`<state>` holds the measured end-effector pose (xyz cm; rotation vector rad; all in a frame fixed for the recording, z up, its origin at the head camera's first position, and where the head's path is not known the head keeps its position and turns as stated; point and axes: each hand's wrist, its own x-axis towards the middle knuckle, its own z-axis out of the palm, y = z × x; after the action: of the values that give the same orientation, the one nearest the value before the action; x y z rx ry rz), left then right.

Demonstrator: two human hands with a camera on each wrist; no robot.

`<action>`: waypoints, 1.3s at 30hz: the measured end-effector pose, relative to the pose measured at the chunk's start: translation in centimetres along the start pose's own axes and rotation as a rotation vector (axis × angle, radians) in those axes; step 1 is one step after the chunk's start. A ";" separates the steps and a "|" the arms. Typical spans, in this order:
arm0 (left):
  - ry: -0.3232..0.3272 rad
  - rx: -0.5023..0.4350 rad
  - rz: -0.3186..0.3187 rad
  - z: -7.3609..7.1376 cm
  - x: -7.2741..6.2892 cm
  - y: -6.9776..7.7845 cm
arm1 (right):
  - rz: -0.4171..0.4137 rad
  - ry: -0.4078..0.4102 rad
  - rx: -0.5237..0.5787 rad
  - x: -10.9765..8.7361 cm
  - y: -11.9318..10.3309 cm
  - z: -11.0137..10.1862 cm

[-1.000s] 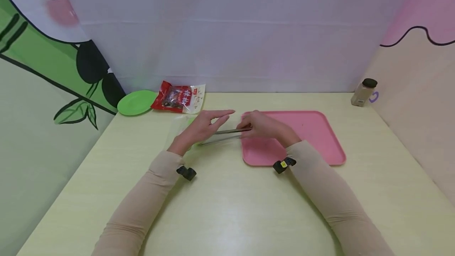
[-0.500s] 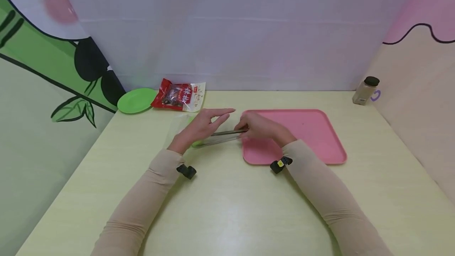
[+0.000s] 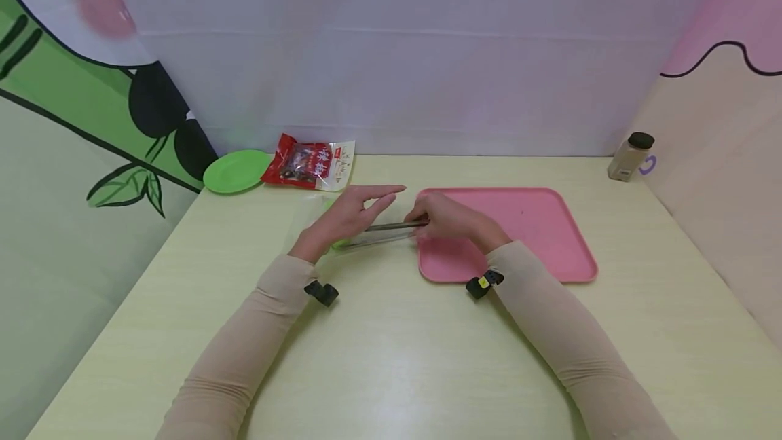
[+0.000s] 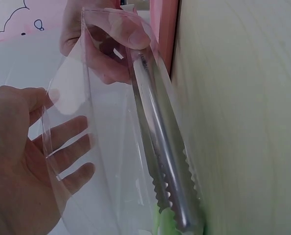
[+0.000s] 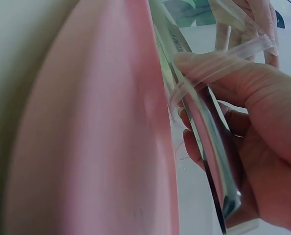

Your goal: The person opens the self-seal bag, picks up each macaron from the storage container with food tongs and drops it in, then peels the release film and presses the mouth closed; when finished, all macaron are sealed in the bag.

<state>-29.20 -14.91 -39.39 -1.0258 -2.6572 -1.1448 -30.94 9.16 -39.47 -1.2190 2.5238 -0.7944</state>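
Observation:
In the head view my right hand (image 3: 449, 216) grips metal tongs (image 3: 397, 226) by the handle end, over the pink tray's left edge. The tongs (image 4: 160, 142) lie inside a clear plastic bag (image 4: 106, 161) and slant down-left, their toothed ends at a light green thing (image 4: 167, 223) whose kind is hidden. The bag's mouth reaches over the right fingers (image 5: 211, 66). My left hand (image 3: 345, 216) is at the bag's side, fingers straight and thumb apart; several of its fingers (image 4: 69, 154) show through the film.
The pink tray (image 3: 525, 236) lies right of the bag on the pale table (image 3: 391, 358). Behind on the left are a green plate (image 3: 235, 172) and a red and white food packet (image 3: 308, 163). A dark-lidded jar (image 3: 629, 158) stands at the back right beside a purple hook-shaped thing (image 3: 647, 166).
My right hand has shifted slightly left with the tongs, and their far ends now sit deeper under the left hand. The left hand has hardly moved.

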 end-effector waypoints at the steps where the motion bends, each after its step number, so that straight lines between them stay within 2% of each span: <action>1: -0.001 0.000 -0.002 0.0 0.0 0.0 | 0.002 -0.001 -0.001 0.0 0.0 0.0; 8: -0.001 -0.008 -0.005 0.0 -0.1 -0.1 | 0.020 0.003 0.005 -0.3 -0.1 0.0; 13: -0.015 -0.009 -0.009 0.0 0.0 -0.2 | 0.025 0.021 0.019 -1.6 0.3 -0.8; 18: -0.020 0.003 -0.018 0.0 0.1 -0.3 | 0.052 0.028 0.036 -4.5 1.1 -2.1; 26: -0.025 0.001 -0.031 0.1 0.0 -0.2 | 0.119 0.043 -0.031 -10.4 2.3 -4.0; 33: -0.027 0.008 -0.054 0.1 0.0 0.0 | 0.144 0.056 -0.064 -13.3 2.9 -4.5; 36: -0.029 0.006 -0.059 0.1 0.0 0.1 | 0.151 0.094 -0.034 -14.3 3.1 -4.9; 39: -0.034 0.008 -0.056 0.2 0.1 0.2 | 0.170 0.176 -0.013 -15.6 3.5 -5.6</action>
<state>-29.12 -14.66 -39.43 -0.9836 -2.7309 -1.1366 -25.86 25.16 -37.24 -0.9589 2.7317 -0.8797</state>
